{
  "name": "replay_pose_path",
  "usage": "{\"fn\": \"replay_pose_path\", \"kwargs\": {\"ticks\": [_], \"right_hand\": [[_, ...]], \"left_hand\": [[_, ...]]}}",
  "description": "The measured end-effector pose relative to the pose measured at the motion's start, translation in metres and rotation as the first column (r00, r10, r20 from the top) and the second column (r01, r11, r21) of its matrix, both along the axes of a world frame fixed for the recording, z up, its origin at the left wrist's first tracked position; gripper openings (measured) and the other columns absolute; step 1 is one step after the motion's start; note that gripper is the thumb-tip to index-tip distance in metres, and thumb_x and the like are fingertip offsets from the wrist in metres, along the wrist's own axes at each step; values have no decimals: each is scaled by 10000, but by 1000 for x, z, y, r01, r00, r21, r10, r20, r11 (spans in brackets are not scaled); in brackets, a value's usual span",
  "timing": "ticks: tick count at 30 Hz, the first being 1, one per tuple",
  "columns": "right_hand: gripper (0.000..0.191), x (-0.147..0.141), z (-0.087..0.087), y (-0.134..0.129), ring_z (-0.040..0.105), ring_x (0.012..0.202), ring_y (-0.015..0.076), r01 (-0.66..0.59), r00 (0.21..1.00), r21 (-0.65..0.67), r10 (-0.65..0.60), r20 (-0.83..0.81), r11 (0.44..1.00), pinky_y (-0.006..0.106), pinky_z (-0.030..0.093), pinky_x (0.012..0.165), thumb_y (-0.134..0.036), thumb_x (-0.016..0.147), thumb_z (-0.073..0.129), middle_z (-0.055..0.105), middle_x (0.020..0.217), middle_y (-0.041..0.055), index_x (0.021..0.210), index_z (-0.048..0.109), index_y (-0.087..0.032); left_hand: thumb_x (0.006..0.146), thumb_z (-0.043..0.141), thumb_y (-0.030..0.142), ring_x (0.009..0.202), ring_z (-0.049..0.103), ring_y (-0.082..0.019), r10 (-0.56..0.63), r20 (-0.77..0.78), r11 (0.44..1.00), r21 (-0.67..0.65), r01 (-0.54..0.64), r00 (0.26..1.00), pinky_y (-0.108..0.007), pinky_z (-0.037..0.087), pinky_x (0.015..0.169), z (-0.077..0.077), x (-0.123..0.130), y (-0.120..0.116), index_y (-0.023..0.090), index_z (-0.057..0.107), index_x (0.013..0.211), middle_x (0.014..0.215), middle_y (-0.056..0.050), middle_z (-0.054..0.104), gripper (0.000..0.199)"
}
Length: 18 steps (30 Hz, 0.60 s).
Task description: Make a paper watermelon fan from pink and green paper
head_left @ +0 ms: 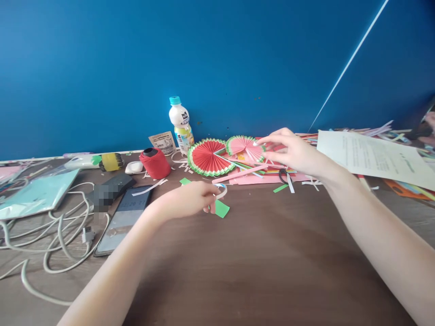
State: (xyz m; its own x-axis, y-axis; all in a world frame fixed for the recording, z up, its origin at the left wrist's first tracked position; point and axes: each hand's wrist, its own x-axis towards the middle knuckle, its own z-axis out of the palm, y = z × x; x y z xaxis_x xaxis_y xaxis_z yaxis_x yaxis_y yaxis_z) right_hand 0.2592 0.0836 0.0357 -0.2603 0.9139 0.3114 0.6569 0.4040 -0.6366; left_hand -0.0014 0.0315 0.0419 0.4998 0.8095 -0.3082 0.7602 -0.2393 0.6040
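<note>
Now, pink fan lies at nine o'clock from right hand, nearer one, far across worktop. Fan's long way: nine to three. Right fingers apart at fan edge, left hand curled by green paper; can't tell if either grips.

Blue wall w/ diag. white line — dk brn table below.

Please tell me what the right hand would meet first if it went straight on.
The right hand would probably meet the pink fan first; depth is unclear, so they may be touching.
</note>
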Motion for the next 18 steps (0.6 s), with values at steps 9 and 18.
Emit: {"fn": "replay_pose_path", "kwargs": {"ticks": [9,18], "right_hand": [[594,-16,-42,57,541,894,247,136,969,43,-142,201,990,400,461,787,-197,772,508,438,1015,98,1354,402,-254],[813,-20,-57,66,588,843,291,155,915,81,-175,363,984,378,455,676,-182,764,524,588,1045,144,1456,103,-247]], "left_hand": [[757,451,267,754,570,-191,-23,-183,984,169,54,983,-253,350,599,-21,-1,5,233,622,800,882,-17,659,180],[802,420,322,808,590,-206,44,-153,981,195,-14,987,-264,377,638,-7,2,2,242,655,892,918,-17,681,264]]}}
